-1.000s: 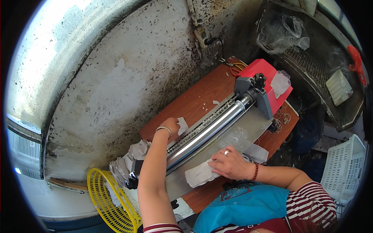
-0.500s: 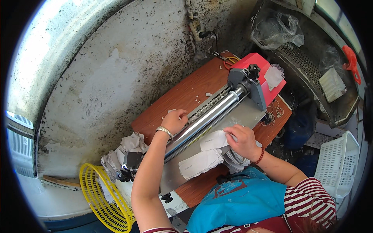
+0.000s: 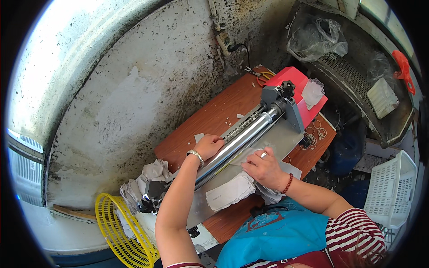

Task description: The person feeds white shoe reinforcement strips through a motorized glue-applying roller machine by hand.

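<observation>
A bench machine with a long shiny metal roller (image 3: pixel 237 142) lies slantwise before me. My left hand (image 3: pixel 210 146) rests at the roller's far side, fingers curled down and closed; their tips are hidden. My right hand (image 3: pixel 263 169), with a ring and red bead bracelet, is closed on a thin white cut piece (image 3: pixel 246 155) at the roller's near side, over the metal feed plate (image 3: pixel 196 210). That piece is smeared by motion. Beside this hand lies a stack of similar white cut pieces (image 3: pixel 230 193) with small print. More pieces (image 3: pixel 268 193) lie partly under my right hand.
A yellow basket (image 3: pixel 100 219) stands at lower left, near crumpled white pieces (image 3: pixel 154 171). The machine's red end housing (image 3: pixel 290 73) is at the far right of the wooden table (image 3: pixel 196 118). Rubber bands (image 3: pixel 318 133) lie near it. A white crate (image 3: pixel 389 190) stands at right.
My right hand has moved left with the white piece, bringing it towards the roller. My left hand has shifted slightly in view and stays at the far side, fingers curled.
</observation>
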`<action>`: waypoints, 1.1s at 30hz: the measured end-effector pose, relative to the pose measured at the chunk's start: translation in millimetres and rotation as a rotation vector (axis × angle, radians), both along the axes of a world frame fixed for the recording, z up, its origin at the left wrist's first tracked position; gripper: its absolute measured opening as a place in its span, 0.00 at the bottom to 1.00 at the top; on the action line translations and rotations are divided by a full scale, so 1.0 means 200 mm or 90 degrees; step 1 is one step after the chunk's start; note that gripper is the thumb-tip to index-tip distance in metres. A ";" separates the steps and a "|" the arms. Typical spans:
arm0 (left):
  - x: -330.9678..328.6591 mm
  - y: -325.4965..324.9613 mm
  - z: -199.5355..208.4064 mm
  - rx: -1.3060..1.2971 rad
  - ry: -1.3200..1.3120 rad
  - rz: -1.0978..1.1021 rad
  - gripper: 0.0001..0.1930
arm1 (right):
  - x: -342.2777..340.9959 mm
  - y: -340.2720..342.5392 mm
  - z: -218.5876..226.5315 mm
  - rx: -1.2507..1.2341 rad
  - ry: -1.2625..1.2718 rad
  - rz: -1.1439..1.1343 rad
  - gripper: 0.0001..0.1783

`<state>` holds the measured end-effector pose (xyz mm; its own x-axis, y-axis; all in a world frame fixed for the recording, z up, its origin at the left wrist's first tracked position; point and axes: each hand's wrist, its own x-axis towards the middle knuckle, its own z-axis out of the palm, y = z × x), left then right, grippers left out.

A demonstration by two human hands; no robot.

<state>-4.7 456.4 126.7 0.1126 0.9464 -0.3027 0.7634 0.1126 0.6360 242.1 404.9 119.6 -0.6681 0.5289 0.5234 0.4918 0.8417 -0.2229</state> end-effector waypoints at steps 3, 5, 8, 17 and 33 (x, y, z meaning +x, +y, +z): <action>-0.01 0.04 -0.01 -0.077 -0.043 0.035 0.15 | 0.00 0.02 0.02 -0.019 0.037 0.010 0.06; -0.07 0.08 -0.07 -0.112 -0.067 0.062 0.14 | 0.00 0.01 0.04 -0.045 0.072 0.024 0.06; -0.17 0.13 -0.12 0.014 -0.055 0.111 0.10 | 0.04 -0.02 0.05 -0.116 0.102 0.051 0.08; -0.41 0.27 -0.15 0.254 0.231 0.274 0.07 | 0.02 -0.08 0.02 -0.156 0.075 0.095 0.10; -0.39 0.17 -0.23 -0.156 0.295 -0.004 0.21 | -0.08 -0.06 0.02 -0.111 -0.015 0.163 0.08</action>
<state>-82.4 489.8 81.0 -0.0806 0.8413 -0.5346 0.9595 0.2107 0.1868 226.1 393.9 124.2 -0.8017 0.4229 0.4224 0.2756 0.8886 -0.3667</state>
